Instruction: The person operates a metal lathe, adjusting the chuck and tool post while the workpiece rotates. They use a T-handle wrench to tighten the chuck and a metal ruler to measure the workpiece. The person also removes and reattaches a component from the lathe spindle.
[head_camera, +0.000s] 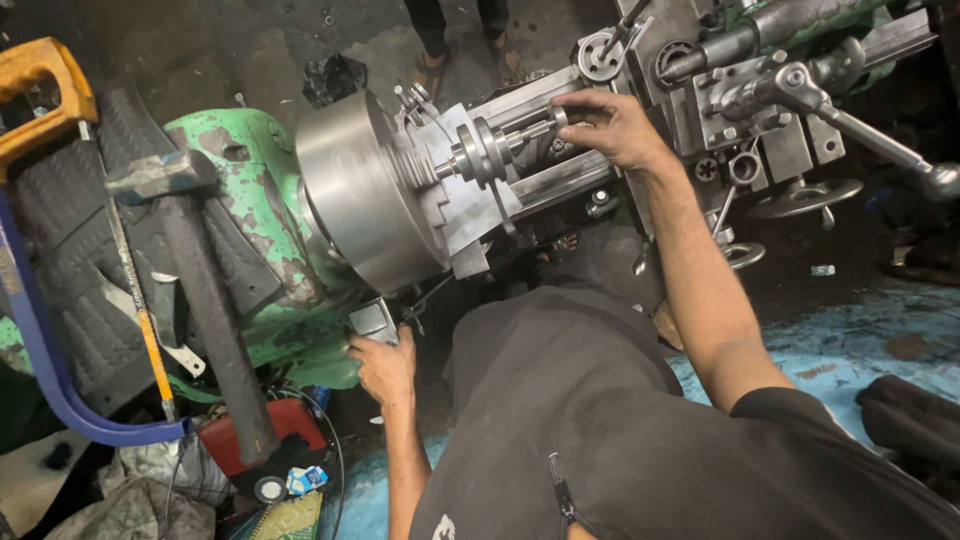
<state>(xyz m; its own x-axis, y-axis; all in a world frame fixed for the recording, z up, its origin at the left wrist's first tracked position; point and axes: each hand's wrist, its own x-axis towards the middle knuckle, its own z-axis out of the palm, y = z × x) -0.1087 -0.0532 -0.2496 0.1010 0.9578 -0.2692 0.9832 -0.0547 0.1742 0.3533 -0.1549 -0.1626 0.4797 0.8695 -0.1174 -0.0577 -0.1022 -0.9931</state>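
Up close on a lathe: right hand laid over the metal workpiece projecting from the big steel chuck, fingers curled round the shaft end in a light grip, thumb underneath. Workpiece clamped in the chuck jaws, lying along the lathe bed, between chuck and tool carriage. Chuck face blurred — cannot tell more of its surface.

Left hand down at the lower front edge of the green headstock, closed round a small grey box-shaped switch, grip wrapped on its lower part.

Resting on a black ribbed mat atop the headstock: a hammer with dark handle and steel head, and a hacksaw with blue frame and orange handle, at the left edge of the machine. Handwheel and long lever at the carriage's right side. Dark shirt filling the lower middle. Feet of another person on the floor beyond the lathe, top centre.
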